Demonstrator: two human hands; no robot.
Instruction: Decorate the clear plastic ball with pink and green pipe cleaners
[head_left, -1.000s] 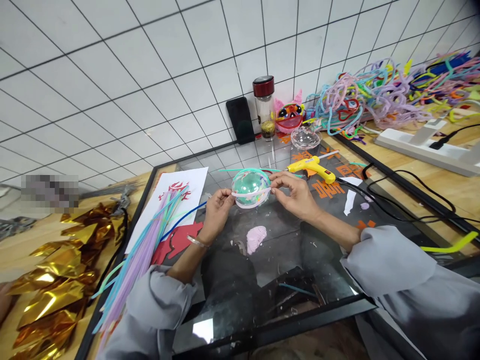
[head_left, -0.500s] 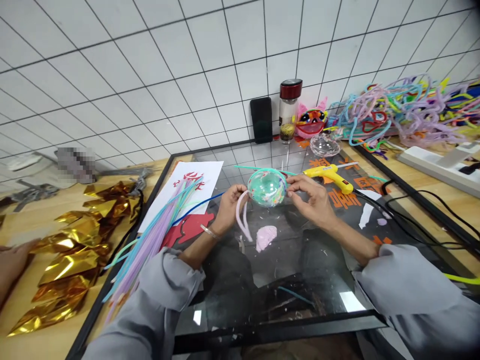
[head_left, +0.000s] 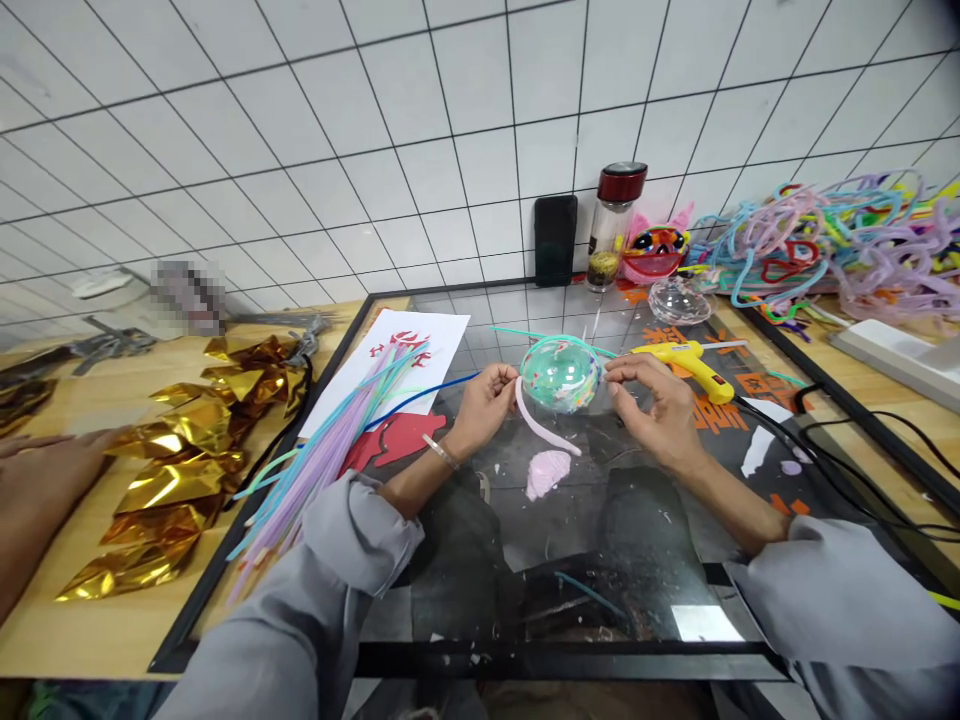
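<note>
1. Clear bowl (head_left: 559, 370): we locate it between our two hands, over the glass panel (head_left: 480, 600), nearer that panel's far edge than its front edge. Whether it touches the glass, we cannot tell.
2. Pink strip (head_left: 540, 430): a second ago it ran across the bowl's front from hand to hand; then it hung in a doubled loop. Now one curved length hangs from the left side, free end toward the right. We judge that it does not encircle the bowl at present.
3. Left hand (head_left: 489, 405): we pinch the strip's upper end against the bowl's left side. Attachment at that point cannot be confirmed.
4. Right hand (head_left: 656, 405): it no longer bears on the strip. Our fingertips stand at the bowl's right rim; we cannot tell whether they grip it.
5. Pink scrap (head_left: 547, 474): it lies on the panel just below the strip's free end.
6. Yellow glue gun (head_left: 694, 365): it lies beyond our right hand, toward the panel's far right corner.
7. Stem bundle (head_left: 322, 460): it lies across the panel's left edge, its upper ends on white paper (head_left: 446, 330).
</note>
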